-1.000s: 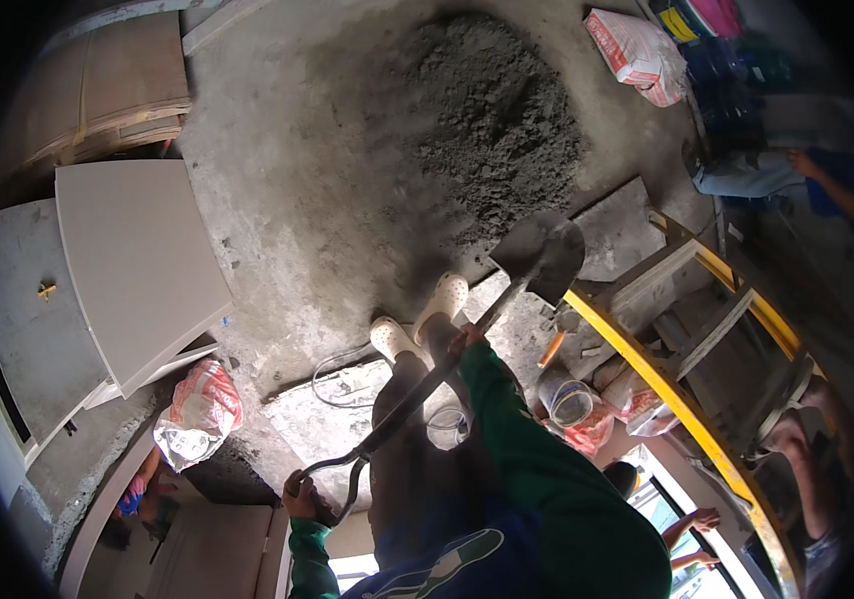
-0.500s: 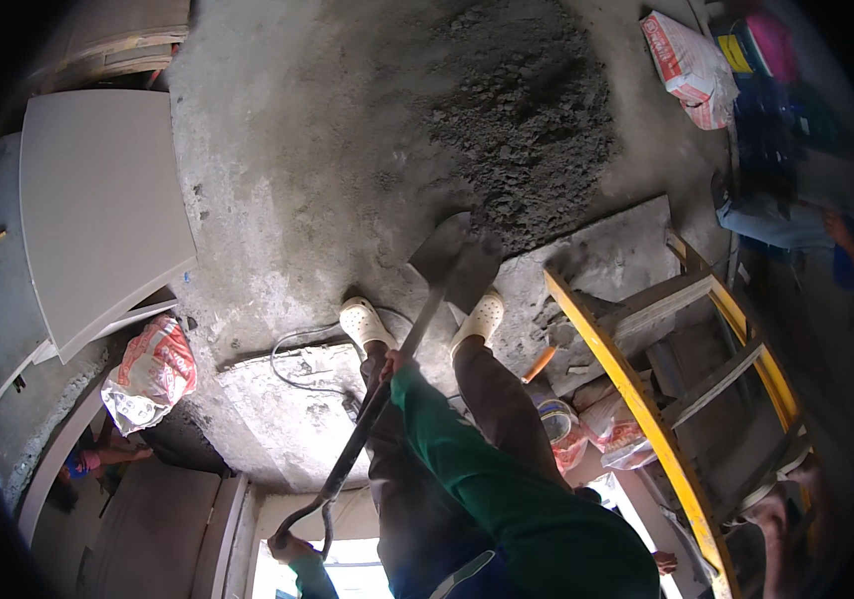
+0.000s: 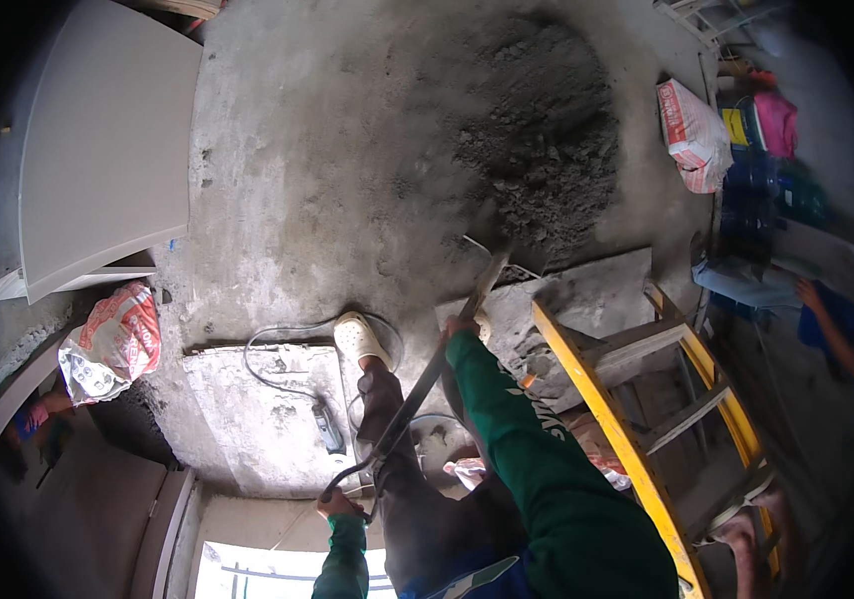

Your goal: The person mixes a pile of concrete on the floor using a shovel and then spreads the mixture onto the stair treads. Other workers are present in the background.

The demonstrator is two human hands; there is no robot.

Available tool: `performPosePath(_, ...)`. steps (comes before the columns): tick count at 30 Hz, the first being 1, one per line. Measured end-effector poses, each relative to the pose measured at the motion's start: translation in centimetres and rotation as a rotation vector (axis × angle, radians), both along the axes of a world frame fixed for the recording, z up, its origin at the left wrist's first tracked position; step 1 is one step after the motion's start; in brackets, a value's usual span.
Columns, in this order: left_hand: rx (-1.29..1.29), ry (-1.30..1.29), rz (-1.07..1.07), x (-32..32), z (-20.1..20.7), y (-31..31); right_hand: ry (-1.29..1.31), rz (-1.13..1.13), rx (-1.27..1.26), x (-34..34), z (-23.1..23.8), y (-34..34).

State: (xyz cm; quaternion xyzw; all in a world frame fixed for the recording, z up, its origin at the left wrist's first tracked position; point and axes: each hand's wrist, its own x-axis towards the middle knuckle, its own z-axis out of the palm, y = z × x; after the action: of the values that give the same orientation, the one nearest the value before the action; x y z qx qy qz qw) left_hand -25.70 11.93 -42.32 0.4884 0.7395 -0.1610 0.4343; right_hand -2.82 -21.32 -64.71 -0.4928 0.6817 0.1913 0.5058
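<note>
I grip a shovel (image 3: pixel 417 399) with both hands, its shaft slanting up and to the right. My left hand (image 3: pixel 340 503) is closed round the handle at its rear end. Farther down the shaft, near the blade, my right hand (image 3: pixel 461 327) is wrapped round it. The blade is tilted, seen nearly edge-on, at the near edge of a dark heap of loose mortar or sand (image 3: pixel 547 150). How much the blade carries, if anything, I cannot tell. My feet in pale clogs stand just behind it; the right clog is mostly hidden by my arm.
A yellow stepladder (image 3: pixel 606 419) stands close at right, with another person's feet by it. A corded power tool (image 3: pixel 327 427) lies near my left foot. Bags (image 3: pixel 112 344) sit at left and a bag (image 3: pixel 694 135) at far right. Another person (image 3: pixel 836 329) is at right.
The shovel blade has swung rightward and turned edge-on at the heap. My right hand has moved right and forward, my left hand right. The view has shifted, uncovering the power tool.
</note>
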Motion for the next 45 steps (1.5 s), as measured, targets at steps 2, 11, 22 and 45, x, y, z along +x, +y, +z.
performPosePath(2,-0.174,0.102,0.080,2.2,-1.4,1.0,-0.042,-0.001,-0.098,3.3,1.7,-0.4)
performPosePath(11,-0.824,-0.038,0.146,7.7,-1.2,8.4,-0.028,0.444,-0.641,6.7,3.5,-2.8)
performPosePath(22,0.721,-0.003,-0.601,-5.0,17.6,16.9,0.090,-0.272,0.518,-12.9,5.1,24.8)
performPosePath(45,-0.914,0.052,0.475,7.9,-0.7,-2.8,0.013,0.695,-0.836,10.9,4.4,-8.5)
